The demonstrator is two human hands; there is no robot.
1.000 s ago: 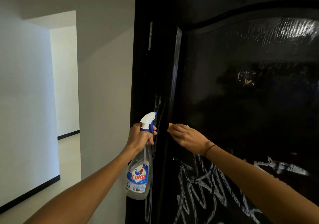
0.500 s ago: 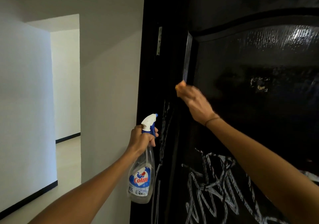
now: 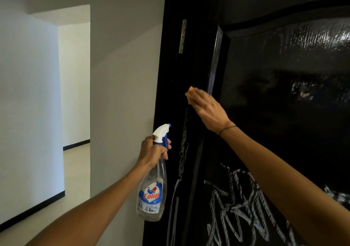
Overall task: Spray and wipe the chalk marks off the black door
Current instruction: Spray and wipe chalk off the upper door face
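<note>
Head view: left hand (image 3: 151, 151) wrapped around neck of clear plastic spray bottle (image 3: 153, 194), upright, blue-white nozzle aimed at glossy black door (image 3: 284, 98). Right hand (image 3: 206, 109), arm outstretched, pressing small orange cloth (image 3: 190, 91) flat on door, above white chalk scribbles (image 3: 238, 208).

Both forearms are bare from the lower edge of the view up to the wrists, with no sleeve, cuff or glove on either. The right hand (image 3: 207, 109) has a thin dark cord-like band (image 3: 227, 128) worn snugly around its wrist, a single narrow strand with no visible charm, clasp or dial. The left hand (image 3: 151, 151) and its wrist carry no band, watch or ring that can be made out, and the fingers of both hands are uncovered.
</note>
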